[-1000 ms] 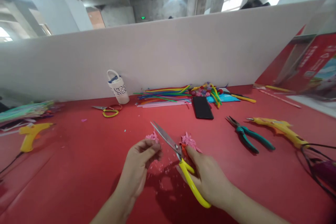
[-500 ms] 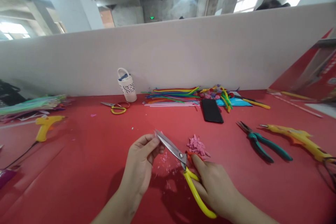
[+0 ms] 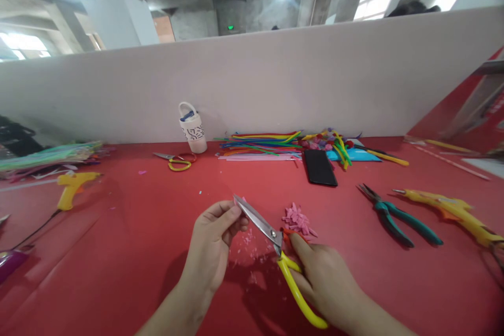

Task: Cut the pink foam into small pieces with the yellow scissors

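Note:
My right hand point(image 3: 325, 275) is closed round the scissors point(image 3: 258, 223), which have one yellow and one orange-red handle. Their blades look closed and point up and left, tips at the fingers of my left hand point(image 3: 214, 233). Thumb and forefinger of that hand pinch a small pink piece, mostly hidden by the fingers and blade tips. Beyond the scissors lies a heap of pink cut pieces point(image 3: 298, 219). Tiny pink scraps point(image 3: 252, 252) are scattered on the red table point(image 3: 129, 273) below the blades.
Pliers point(image 3: 397, 215) and a yellow glue gun point(image 3: 452, 212) lie at right; another glue gun point(image 3: 74, 188) is at left. Along the white partition point(image 3: 275, 79) are a cup point(image 3: 193, 131), spare scissors point(image 3: 179, 163), coloured pipe cleaners point(image 3: 260, 143) and a black phone point(image 3: 319, 167).
The whole view has shifted slightly, so things sit a little further right. Both hands and the scissors keep nearly the same pose.

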